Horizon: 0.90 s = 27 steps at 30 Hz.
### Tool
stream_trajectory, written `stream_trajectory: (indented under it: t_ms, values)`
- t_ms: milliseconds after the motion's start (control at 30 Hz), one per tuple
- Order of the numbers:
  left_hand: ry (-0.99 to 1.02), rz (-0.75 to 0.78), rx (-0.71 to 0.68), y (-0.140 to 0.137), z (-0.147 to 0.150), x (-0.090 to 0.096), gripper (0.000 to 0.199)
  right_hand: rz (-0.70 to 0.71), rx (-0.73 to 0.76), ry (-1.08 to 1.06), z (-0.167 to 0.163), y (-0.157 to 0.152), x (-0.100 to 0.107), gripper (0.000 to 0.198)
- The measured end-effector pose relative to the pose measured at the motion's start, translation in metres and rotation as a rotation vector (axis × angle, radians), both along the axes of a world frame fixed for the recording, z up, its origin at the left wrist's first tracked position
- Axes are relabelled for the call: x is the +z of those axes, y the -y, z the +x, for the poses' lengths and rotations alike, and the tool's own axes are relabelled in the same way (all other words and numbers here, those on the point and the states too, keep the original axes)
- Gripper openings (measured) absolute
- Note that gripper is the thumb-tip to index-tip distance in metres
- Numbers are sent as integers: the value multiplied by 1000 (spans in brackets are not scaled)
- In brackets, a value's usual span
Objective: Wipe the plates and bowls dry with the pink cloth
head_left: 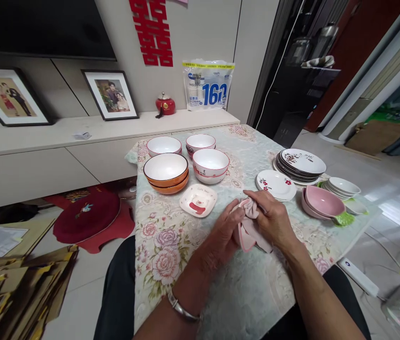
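The wiping step appears in hand: the left hand (224, 226) clamps a pink-rimmed dish (245, 240) over the tablecloth (166, 288) while the right hand (275, 218) grips a bunched pink cloth (250, 208) against it, and the next move likely calls for a steady hold.

The wall (203, 30) is pale; the floor (366, 174) gleams.

"160" on bag (209, 87); "囍" on red paper (153, 34).

rag (251, 210): creased matt cloth | pink bowls (327, 203): smooth, glossy | bracelet (182, 310): shiny metal | cartons (32, 288): matt cardboard
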<state>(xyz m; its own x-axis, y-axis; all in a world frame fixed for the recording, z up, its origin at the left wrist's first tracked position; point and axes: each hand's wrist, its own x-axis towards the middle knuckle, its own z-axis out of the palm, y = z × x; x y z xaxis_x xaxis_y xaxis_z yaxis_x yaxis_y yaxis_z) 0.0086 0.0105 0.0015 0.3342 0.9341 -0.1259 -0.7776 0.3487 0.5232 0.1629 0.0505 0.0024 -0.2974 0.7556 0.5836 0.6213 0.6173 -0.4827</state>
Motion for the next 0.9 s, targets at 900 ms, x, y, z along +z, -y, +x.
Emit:
stream_trajectory:
  t_ms: [900]
  values:
    - [33, -95, -28, -8, -2, 0, 44, -183, -59, -126, -4, -1, -6, 31]
